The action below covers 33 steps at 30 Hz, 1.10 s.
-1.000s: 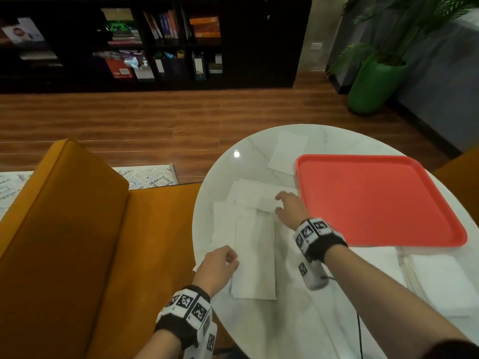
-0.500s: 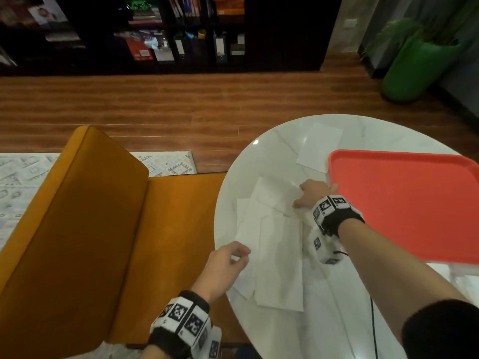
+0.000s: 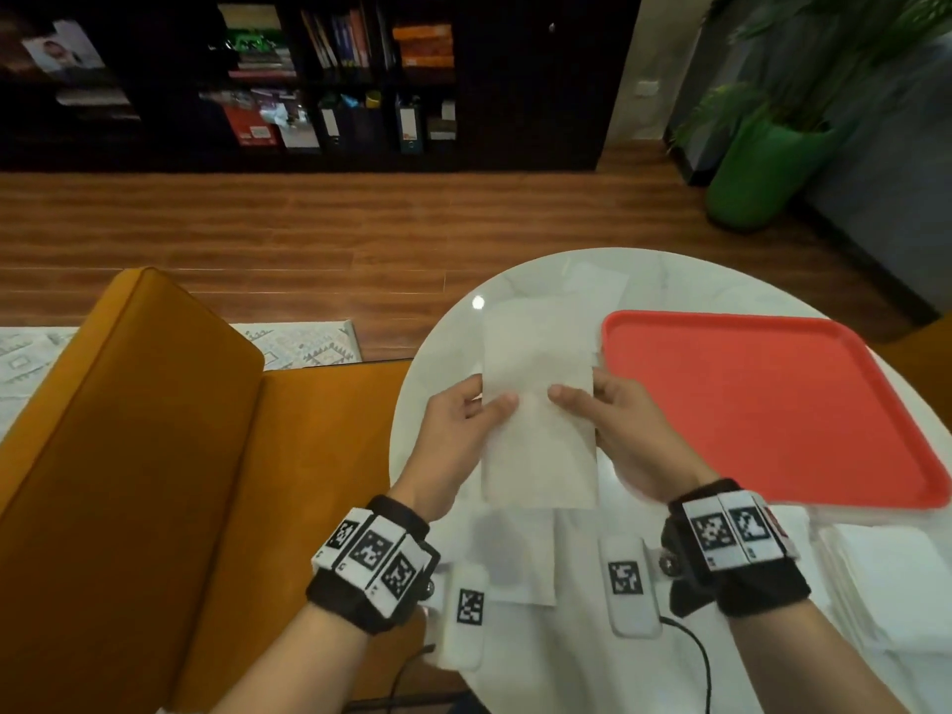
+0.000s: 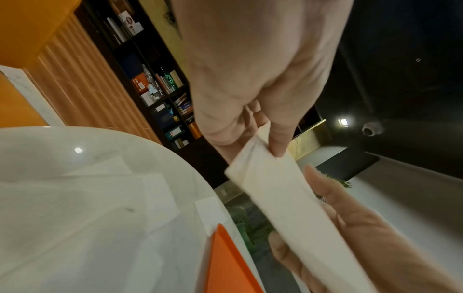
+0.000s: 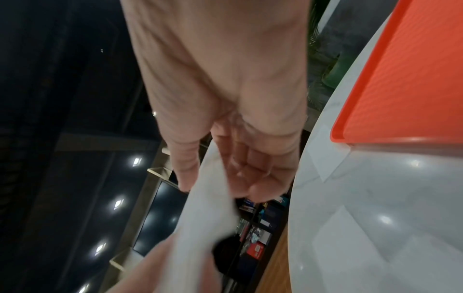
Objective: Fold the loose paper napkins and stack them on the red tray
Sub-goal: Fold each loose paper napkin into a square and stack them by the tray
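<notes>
A white paper napkin (image 3: 538, 445) hangs lifted above the round marble table (image 3: 443, 363), held between both hands. My left hand (image 3: 463, 430) pinches its left edge with thumb on top, and my right hand (image 3: 618, 430) pinches the right edge. In the left wrist view the napkin (image 4: 288, 202) runs from my left hand (image 4: 250, 89) toward the right hand's fingers (image 4: 350, 228). The right wrist view shows my right hand (image 5: 225, 138) pinching the napkin (image 5: 205, 218). The red tray (image 3: 762, 404) lies bare on the table to the right.
More loose napkins (image 3: 592, 291) lie on the table beyond and under the held one. A pile of white napkins (image 3: 886, 584) sits at the near right. An orange chair (image 3: 154, 456) stands left of the table, a green plant pot (image 3: 757, 172) far right.
Both hands have lifted one napkin off the table pile and brought it up between them. Earlier the right hand reached toward the far napkins and the left hand was at the pile's near edge.
</notes>
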### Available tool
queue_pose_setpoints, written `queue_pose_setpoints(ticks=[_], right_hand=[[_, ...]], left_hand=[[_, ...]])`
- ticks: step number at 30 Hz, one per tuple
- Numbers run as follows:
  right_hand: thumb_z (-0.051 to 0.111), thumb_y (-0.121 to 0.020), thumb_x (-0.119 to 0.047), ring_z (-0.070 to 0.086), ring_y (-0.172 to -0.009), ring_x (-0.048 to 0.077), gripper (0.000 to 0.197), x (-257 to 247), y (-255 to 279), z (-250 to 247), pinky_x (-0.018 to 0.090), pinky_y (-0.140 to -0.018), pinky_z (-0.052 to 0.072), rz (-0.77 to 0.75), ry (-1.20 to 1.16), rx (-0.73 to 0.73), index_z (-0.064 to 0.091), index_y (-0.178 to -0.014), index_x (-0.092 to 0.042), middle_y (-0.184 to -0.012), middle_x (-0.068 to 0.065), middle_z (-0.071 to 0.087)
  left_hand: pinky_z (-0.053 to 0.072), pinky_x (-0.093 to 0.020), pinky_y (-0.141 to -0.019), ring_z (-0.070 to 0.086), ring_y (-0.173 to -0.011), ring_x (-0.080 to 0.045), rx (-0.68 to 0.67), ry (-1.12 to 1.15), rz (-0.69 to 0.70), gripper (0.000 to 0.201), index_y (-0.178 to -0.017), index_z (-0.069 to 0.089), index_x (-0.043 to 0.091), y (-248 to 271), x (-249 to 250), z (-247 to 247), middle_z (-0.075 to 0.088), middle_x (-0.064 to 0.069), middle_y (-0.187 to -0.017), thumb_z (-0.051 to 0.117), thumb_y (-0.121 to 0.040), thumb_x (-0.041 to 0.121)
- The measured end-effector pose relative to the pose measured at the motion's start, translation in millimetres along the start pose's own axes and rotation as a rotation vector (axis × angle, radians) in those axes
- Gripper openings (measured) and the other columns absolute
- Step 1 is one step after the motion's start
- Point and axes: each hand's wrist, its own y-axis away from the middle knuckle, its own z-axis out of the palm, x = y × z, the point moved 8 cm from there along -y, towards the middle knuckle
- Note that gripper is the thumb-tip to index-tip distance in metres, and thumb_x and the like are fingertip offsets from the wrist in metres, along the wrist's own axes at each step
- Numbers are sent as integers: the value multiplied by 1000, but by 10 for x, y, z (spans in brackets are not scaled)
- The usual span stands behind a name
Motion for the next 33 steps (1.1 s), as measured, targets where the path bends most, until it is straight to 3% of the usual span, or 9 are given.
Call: queue_pose_setpoints(ticks=[4, 9, 12, 14, 17, 21, 24, 28, 33], right_hand=[[57, -89, 0, 63, -79, 22, 20, -59, 227, -216, 29, -68, 52, -55, -120, 89, 71, -94, -12, -91, 9, 72], [62, -81, -2, 64, -73, 23, 15, -123, 409, -326, 30, -65, 54, -91, -218, 108, 71, -92, -6, -86, 10, 72], [60, -82, 0, 68, -69, 18, 17, -208, 493, -382, 26, -62, 56, -162, -209, 139, 75, -83, -8, -83, 9, 74], [54, -86, 10, 69, -66, 14, 33, -260, 538, -423, 22, -59, 55, -210, -182, 174, 77, -72, -10, -77, 5, 74], [51, -86, 16, 70, -68, 15, 35, -333, 589, -459, 22, -61, 56, -271, -124, 217, 75, -73, -6, -74, 6, 74], [51, -86, 15, 69, -68, 12, 26, -364, 635, -509, 20, -61, 54, -293, -77, 257, 71, -80, 1, -72, 4, 73], [50, -88, 13, 68, -72, 12, 23, -354, 655, -524, 20, -62, 54, -269, -85, 244, 70, -82, 2, -76, 4, 73], [48, -92, 8, 66, -66, 9, 22, -313, 656, -509, 20, -57, 53, -213, -127, 213, 67, -85, 0, -76, 1, 71], [42, -93, 6, 55, -53, 5, 24, -247, 654, -448, 16, -49, 45, -141, -157, 198, 62, -86, -3, -66, -3, 62]], left_hand=[[57, -42, -88, 70, -105, -23, -39, 36, 27, 25, -120, 64, 17, 138, 91, 87, 73, -4, -113, 59, -96, 16], [58, -34, -83, 69, -107, -25, -71, 87, 44, 24, -113, 70, 18, 272, 194, 243, 73, -5, -113, 53, -98, 8], [58, -41, -86, 66, -110, -27, -86, 161, -41, 28, -124, 63, 26, 331, 195, 351, 69, -8, -121, 48, -101, 31], [57, -42, -88, 67, -110, -25, -119, 247, -154, 42, -126, 61, 26, 393, 132, 442, 70, -7, -120, 39, -100, 50], [59, -40, -81, 72, -98, -21, -208, 321, -238, 50, -126, 57, 29, 499, 77, 614, 73, -5, -112, 32, -96, 60], [59, -43, -83, 71, -96, -23, -217, 278, -200, 31, -119, 57, 27, 526, 63, 720, 74, -5, -103, 52, -94, 46], [60, -37, -79, 71, -93, -18, -206, 225, -144, 24, -115, 61, 24, 495, 43, 737, 75, 0, -100, 63, -91, 29], [59, -34, -78, 72, -95, -16, -155, 166, -58, 34, -117, 61, 20, 474, 39, 719, 74, 0, -107, 71, -85, 14], [60, -42, -81, 70, -99, -21, -95, 104, -8, 42, -115, 63, 20, 482, 19, 689, 74, 1, -106, 79, -77, 13]])
